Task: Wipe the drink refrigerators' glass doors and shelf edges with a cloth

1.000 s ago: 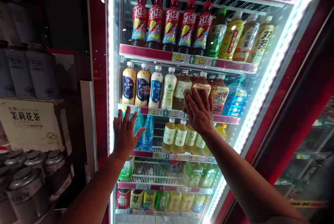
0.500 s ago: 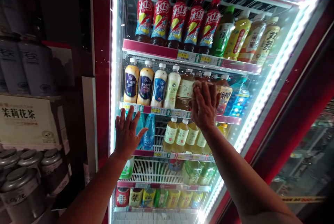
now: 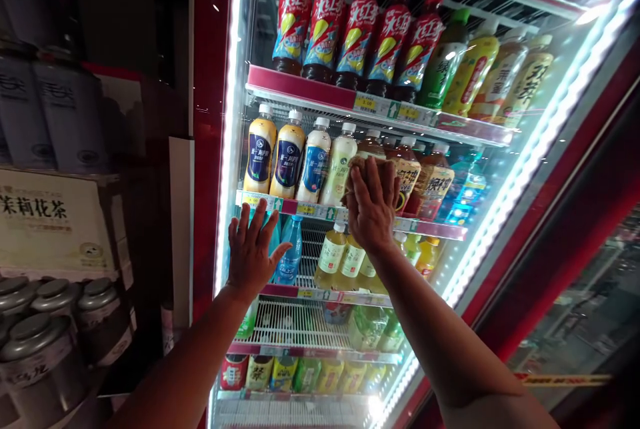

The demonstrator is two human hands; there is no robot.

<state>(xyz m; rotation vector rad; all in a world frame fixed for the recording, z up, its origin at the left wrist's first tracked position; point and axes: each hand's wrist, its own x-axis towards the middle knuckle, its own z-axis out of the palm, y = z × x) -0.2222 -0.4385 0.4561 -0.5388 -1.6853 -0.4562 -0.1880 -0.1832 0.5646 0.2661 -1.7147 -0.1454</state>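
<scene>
While my right hand (image 3: 373, 215) is pressing a brown cloth (image 3: 358, 162) against the glass front (image 3: 310, 252) of a lit drinks cooler, I'm watching both arms reaching up from the bottom of my head feed. The right fingers are stretching nearly straight, slightly parted, and lying over the cloth rather than curling around it. Underneath them, the cloth is sitting in front of the second shelf, partly hiding a bottle behind it. Just to the cloth's left, a pale green bottle (image 3: 340, 165) is standing upright, with a blue-labelled white bottle (image 3: 315, 165) standing beside it.

My left hand (image 3: 253, 252) is holding its fingers spread wide, grasping nothing, with the thumb pointing out to the right. Its palm is facing the glass, though I'm not able to tell from here whether it is touching. Blue bottles (image 3: 289, 255) are showing just behind it.

Higher up, five red-capped bottles (image 3: 357, 32) are filling the left part of the top row. Outside the cooler, on the far left, metal canisters (image 3: 37, 355) are standing below a pale sign (image 3: 53, 219).
</scene>
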